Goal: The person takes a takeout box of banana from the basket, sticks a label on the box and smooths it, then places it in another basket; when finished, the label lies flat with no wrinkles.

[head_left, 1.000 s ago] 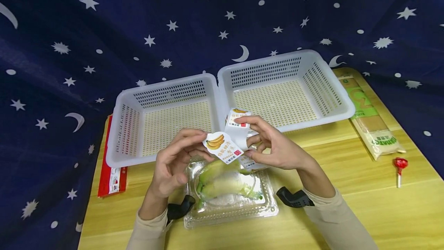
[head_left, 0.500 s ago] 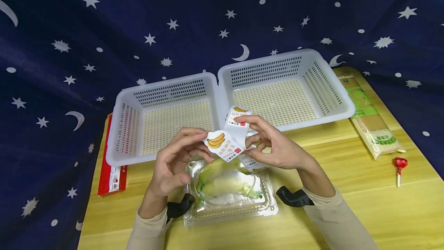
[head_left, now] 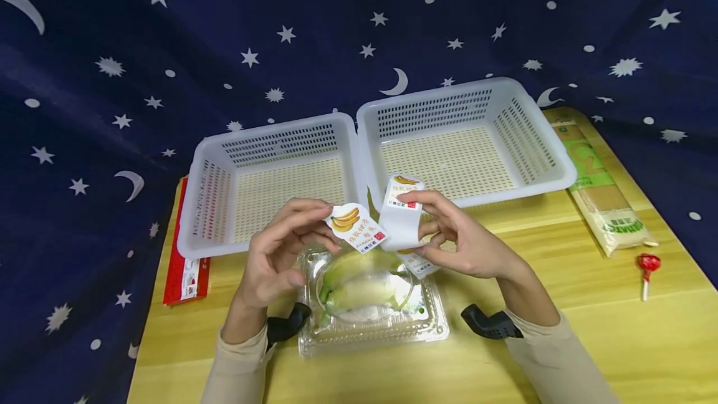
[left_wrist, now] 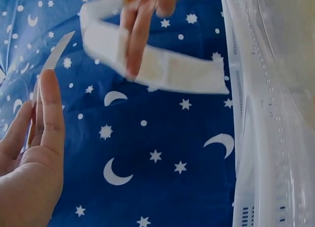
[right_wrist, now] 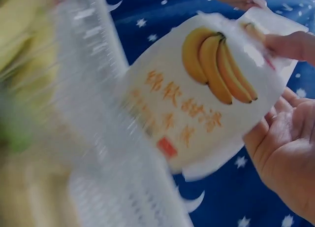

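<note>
At its fingertips my left hand (head_left: 275, 254) holds a white banana sticker (head_left: 356, 227), printed with bananas and orange lettering. The left thumb stands away from it. In the left wrist view this sticker (left_wrist: 58, 52) is apart from the strip. My right hand (head_left: 468, 239) grips a bent strip of the same stickers (head_left: 402, 226), the index finger over its upper part and the thumb lower down. One printed sticker of the strip (right_wrist: 211, 74) hangs large in the right wrist view. Below both hands, a clear plastic clamshell (head_left: 373, 336) of greenish-yellow bananas (head_left: 359, 295) sits on the table.
Two white perforated baskets (head_left: 275, 142) stand side by side behind the hands. A red packet (head_left: 187, 273) lies partly under the left basket. At right are a long noodle packet (head_left: 603, 195) and a red lollipop (head_left: 649, 262) on the wooden table (head_left: 606, 354).
The right hand and strip have moved slightly right, away from the left hand. The sticker at the left fingertips now shows more separately from the strip; the head view has tilted slightly.
</note>
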Demonstrator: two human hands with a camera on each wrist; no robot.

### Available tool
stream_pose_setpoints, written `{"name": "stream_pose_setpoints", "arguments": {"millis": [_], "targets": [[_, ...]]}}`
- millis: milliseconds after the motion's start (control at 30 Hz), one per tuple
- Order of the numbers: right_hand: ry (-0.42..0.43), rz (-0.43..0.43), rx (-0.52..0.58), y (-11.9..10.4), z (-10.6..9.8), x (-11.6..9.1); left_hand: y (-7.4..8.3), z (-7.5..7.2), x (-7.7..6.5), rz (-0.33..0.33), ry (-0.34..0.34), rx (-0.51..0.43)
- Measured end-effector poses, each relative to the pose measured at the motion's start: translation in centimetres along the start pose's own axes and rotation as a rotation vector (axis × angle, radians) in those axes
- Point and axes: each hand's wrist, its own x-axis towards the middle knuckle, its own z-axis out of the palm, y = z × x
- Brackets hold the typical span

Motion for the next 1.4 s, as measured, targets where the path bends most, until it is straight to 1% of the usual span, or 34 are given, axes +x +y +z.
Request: {"name": "stream_pose_setpoints", "arguments": {"millis": [200, 267, 367, 400, 467, 533, 600, 633, 733, 867, 933, 1067, 1133, 1167, 1233, 1333, 1400], "targets": [[0.004, 0.009, -0.018, 2.3, -1.4, -5.0, -0.2, -0.2, -0.4, -0.025, -0.009, 0.029], [-0.019, 0.020, -0.024, 2.6, -1.9, -6.6, -0.3, -0.4, -0.5, -0.023, -0.014, 0.028], [-0.080, 0.052, -0.011, 2.8, -2.7, -8.9, -0.3, -0.7, -0.8, -0.027, -0.012, 0.025], [-0.103, 0.068, 0.005, 2.9, -2.9, -9.6, -0.3, -0.8, -1.0, -0.029, -0.009, 0.026], [-0.151, 0.107, 0.075, 3.2, -3.4, -10.9, -0.2, -0.9, -1.1, -0.034, -0.009, 0.026], [-0.199, 0.134, 0.147, 3.9, -3.8, -11.9, -0.2, -1.0, -1.3, -0.037, -0.011, 0.029], [-0.241, 0.180, 0.213, 5.0, -4.0, -12.7, -0.2, -1.0, -1.5, -0.040, -0.016, 0.031], [-0.259, 0.194, 0.238, 5.6, -4.1, -13.0, -0.2, -1.0, -1.6, -0.038, -0.021, 0.033], [-0.300, 0.196, 0.275, 7.3, -4.1, -13.8, -0.3, -1.0, -1.9, -0.036, -0.039, 0.039], [-0.314, 0.185, 0.303, 8.7, -4.1, -14.4, -0.5, -1.1, -2.3, -0.046, -0.068, 0.045], [-0.311, 0.202, 0.318, 9.1, -4.2, -14.5, -0.6, -1.2, -2.6, -0.065, -0.081, 0.042], [-0.320, 0.228, 0.447, 9.5, -4.5, -14.6, -0.5, -1.5, -3.1, -0.122, -0.113, 0.032], [-0.314, 0.244, 0.485, 9.5, -4.7, -14.6, -0.6, -1.5, -3.2, -0.146, -0.127, 0.030], [-0.309, 0.252, 0.485, 9.5, -4.7, -14.6, -0.6, -1.6, -3.3, -0.154, -0.133, 0.031], [-0.281, 0.279, 0.431, 9.5, -4.7, -14.5, -0.6, -1.6, -3.4, -0.162, -0.143, 0.033], [-0.241, 0.289, 0.302, 9.5, -4.6, -14.2, -0.6, -1.7, -3.4, -0.163, -0.150, 0.030], [-0.224, 0.272, 0.219, 9.5, -4.8, -14.0, -0.6, -1.7, -3.4, -0.166, -0.157, 0.029]]}}
